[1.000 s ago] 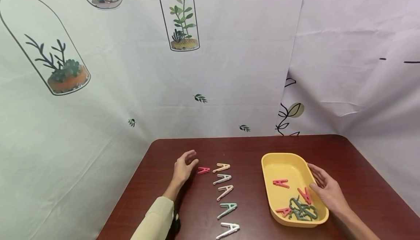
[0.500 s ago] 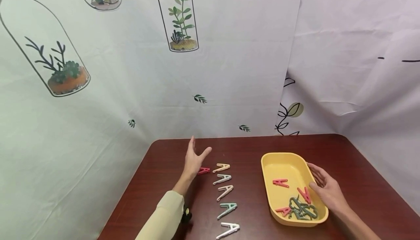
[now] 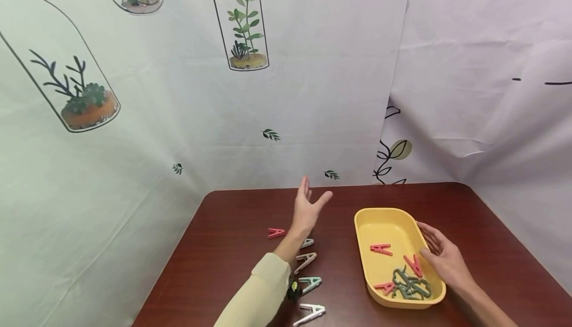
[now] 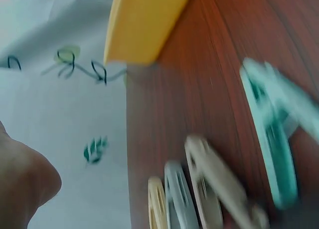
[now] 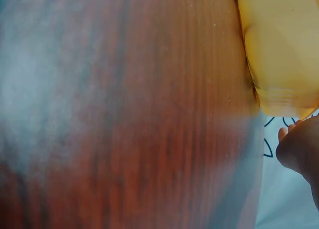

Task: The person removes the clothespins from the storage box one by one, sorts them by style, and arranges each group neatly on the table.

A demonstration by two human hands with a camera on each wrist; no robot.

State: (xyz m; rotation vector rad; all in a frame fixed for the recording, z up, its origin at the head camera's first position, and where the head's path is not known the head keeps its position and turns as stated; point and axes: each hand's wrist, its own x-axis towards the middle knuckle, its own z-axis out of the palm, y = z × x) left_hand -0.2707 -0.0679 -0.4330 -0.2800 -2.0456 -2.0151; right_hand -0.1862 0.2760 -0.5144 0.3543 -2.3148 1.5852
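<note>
Left hand, fingers and thumb spread and gripping nothing, is held above the far part of the table; the right hand grips the right side of a yellow tray, thumb at the rim, fingers along the outer wall. Inside the tray lie three red clothespins and, toward the near end, a tangle of green pieces, too interlaced to count. Left of the tray and apart from it, a row recedes from the person: white clothespin, teal clothespin, beige clothespin, grey clothespin and cream clothespin. Left of the row's far end lies a single red clothespin. By judgement, the likeliest mishap is a disturbed row, caused by the pale sleeve or dark wrist device dipping onto it; their height cannot be told. Uneven pressure from the right hand might tip the tray, and one green piece lifted out might drag others along. As obstructions, the left forearm hides the cream clothespin from the head view, and the tray's raised wall bars a level path inward. Beyond the table hangs a cloth printed with potted plants.
</note>
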